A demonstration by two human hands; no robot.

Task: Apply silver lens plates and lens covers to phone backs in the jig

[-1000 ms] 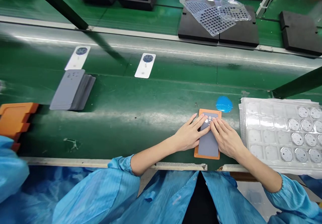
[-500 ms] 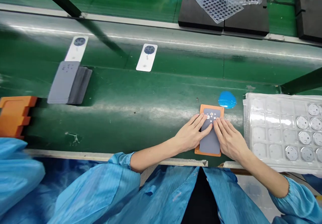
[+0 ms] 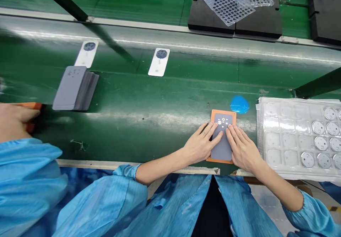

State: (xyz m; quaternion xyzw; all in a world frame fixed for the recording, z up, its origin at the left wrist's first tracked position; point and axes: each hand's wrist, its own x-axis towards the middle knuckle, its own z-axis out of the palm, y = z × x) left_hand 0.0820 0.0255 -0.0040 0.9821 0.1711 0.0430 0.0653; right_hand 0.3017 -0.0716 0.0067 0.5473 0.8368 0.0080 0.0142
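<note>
A grey phone-back-shaped panel (image 3: 222,148) with small holes at its top end lies in an orange fixture (image 3: 220,161) near the bench's front edge. My left hand (image 3: 200,143) rests on the panel's left side, fingers stretched out and thumb across its middle. On the right side, my right hand (image 3: 243,148) lies with its fingers extended along the panel's edge. Neither hand is closed around anything. Just beyond the fixture sits a round blue film piece (image 3: 239,104).
A clear tray (image 3: 290,123) of round silvery parts (image 3: 321,143) stands right. Grey panels are stacked (image 3: 69,89) at left, near two white panels (image 3: 159,63). A co-worker's hand (image 3: 16,119) is at an orange block (image 3: 33,105). Black blocks (image 3: 258,23) line the back.
A co-worker's hand has come in at the left, over the orange block. The white panels appear slightly farther right, while the view shifts a little. My hands keep their place on the grey panel.
</note>
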